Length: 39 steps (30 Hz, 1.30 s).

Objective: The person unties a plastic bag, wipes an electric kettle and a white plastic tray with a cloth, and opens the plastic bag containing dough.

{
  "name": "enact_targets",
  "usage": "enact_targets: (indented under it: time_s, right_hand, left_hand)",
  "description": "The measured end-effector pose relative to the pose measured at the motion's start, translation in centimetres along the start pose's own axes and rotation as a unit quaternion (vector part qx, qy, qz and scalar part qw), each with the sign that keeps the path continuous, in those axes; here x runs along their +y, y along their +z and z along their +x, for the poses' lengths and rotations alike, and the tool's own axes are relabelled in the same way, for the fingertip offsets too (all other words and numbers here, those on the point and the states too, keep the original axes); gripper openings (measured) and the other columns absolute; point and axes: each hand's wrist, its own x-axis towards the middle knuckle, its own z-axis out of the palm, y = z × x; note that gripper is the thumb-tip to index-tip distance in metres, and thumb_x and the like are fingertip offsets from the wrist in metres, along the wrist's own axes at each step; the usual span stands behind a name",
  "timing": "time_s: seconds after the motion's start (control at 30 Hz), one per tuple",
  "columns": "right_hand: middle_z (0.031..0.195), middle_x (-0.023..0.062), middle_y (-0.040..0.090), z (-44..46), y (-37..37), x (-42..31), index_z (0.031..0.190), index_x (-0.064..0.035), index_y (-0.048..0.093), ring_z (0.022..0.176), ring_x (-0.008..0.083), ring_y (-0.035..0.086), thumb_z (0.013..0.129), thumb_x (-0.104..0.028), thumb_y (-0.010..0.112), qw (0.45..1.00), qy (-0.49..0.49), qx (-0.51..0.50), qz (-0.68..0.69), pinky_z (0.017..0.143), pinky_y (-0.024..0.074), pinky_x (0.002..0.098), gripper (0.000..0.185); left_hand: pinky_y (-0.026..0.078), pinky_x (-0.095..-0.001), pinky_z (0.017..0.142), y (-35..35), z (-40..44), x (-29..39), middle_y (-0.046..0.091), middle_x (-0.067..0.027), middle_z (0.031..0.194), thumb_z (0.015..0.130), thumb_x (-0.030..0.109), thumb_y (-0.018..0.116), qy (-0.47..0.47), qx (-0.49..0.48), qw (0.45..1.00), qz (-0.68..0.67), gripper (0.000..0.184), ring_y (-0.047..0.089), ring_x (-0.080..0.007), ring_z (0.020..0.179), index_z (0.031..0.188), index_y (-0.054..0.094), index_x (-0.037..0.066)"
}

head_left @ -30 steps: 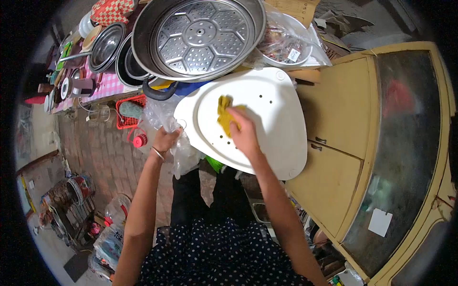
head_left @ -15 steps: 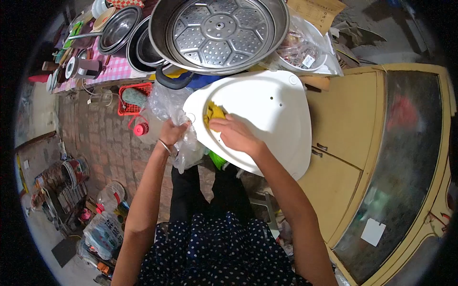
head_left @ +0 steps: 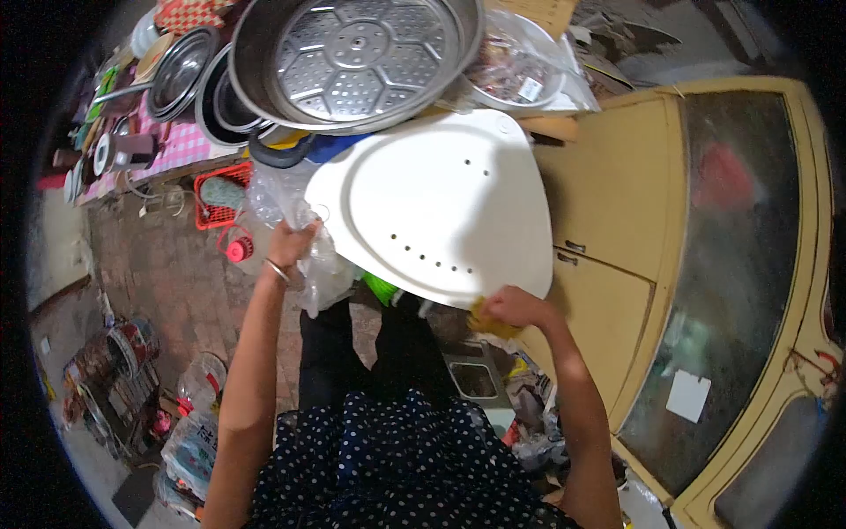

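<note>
A white rounded board [head_left: 423, 203] with small holes lies tilted before me, its upper edge near the big steamer pot [head_left: 357, 53]. My left hand [head_left: 293, 247], with a bracelet at the wrist, grips the board's left corner, fingers closed, against a clear plastic bag [head_left: 324, 275]. At the lower right edge of the board, my right hand [head_left: 515, 309] is closed on a yellow cloth [head_left: 486, 323], which touches or hangs just by the rim.
Yellow cabinet doors [head_left: 608, 194] stand at the right. Metal bowls [head_left: 183, 75] rest on a pink checked cloth at the upper left, above a red basket [head_left: 211, 218]. A white bowl of packets [head_left: 520, 75] sits behind the board. Bottles and bags lie on the floor.
My right hand has moved with the yellow cloth from the board's left part down and right to its lower right edge, uncovering the row of holes. My left hand still grips the left corner.
</note>
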Motion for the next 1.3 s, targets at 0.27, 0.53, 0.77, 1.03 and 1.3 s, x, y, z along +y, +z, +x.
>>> enact_targets:
  time_s: [0.27,0.53,0.77,1.03,1.3]
  right_hand:
    - [0.062,0.0019,0.056,-15.3,8.3,15.6,0.085,-0.0005,0.062,0.052,0.0112,0.046,0.077,-0.006,0.049,0.872,0.246,0.233,0.354,0.048,0.0387,0.0254,0.017]
    - [0.093,0.0173,0.058,-7.4,4.5,2.5,0.101,0.0001,0.055,0.082,0.0274,0.056,0.078,-0.007,0.045,0.872,0.019,0.474,0.121,0.075,0.0441,0.0337,0.026]
    - [0.081,0.0197,0.054,4.4,6.3,-3.8,0.088,0.0047,0.055,0.074,0.0340,0.056,0.077,-0.012,0.047,0.882,0.122,0.398,-0.220,0.069,0.0446,0.0437,0.021]
    - [0.070,0.0075,0.059,7.7,7.8,-11.1,0.094,-0.0024,0.061,0.052,0.0129,0.049,0.081,-0.009,0.044,0.910,-0.063,0.271,0.308,0.048,0.0400,0.0261,0.022]
    - [0.096,0.0111,0.059,-5.2,9.1,-0.1,0.096,-0.0014,0.059,0.083,0.0182,0.056,0.073,0.001,0.040,0.872,-0.032,0.437,0.220,0.076,0.0431,0.0276,0.030]
  left_hand:
    - [0.043,-0.0265,0.071,-0.4,0.9,-1.4,0.057,-0.0060,0.093,0.077,0.005,0.056,0.025,0.005,1.000,0.005,0.026,0.054,-0.0145,0.081,0.102,0.053,-0.001]
    - [0.044,-0.0261,0.070,-0.7,0.9,-1.1,0.058,-0.0048,0.091,0.077,0.006,0.057,0.008,0.001,1.000,0.028,0.024,0.055,-0.0139,0.079,0.100,0.054,-0.001]
    - [0.043,-0.0256,0.069,-1.0,1.1,-1.5,0.058,-0.0044,0.089,0.078,0.005,0.056,0.060,-0.027,0.998,-0.021,0.021,0.054,-0.0127,0.077,0.098,0.055,-0.002]
    - [0.044,-0.0261,0.070,-0.8,0.9,-1.1,0.058,-0.0046,0.090,0.078,0.005,0.055,0.031,-0.020,0.999,0.017,0.022,0.054,-0.0132,0.078,0.099,0.055,-0.001]
    - [0.044,-0.0259,0.070,-0.7,0.6,-0.4,0.058,-0.0038,0.090,0.078,0.004,0.054,0.023,-0.026,0.999,0.016,0.021,0.054,-0.0125,0.079,0.098,0.055,-0.001]
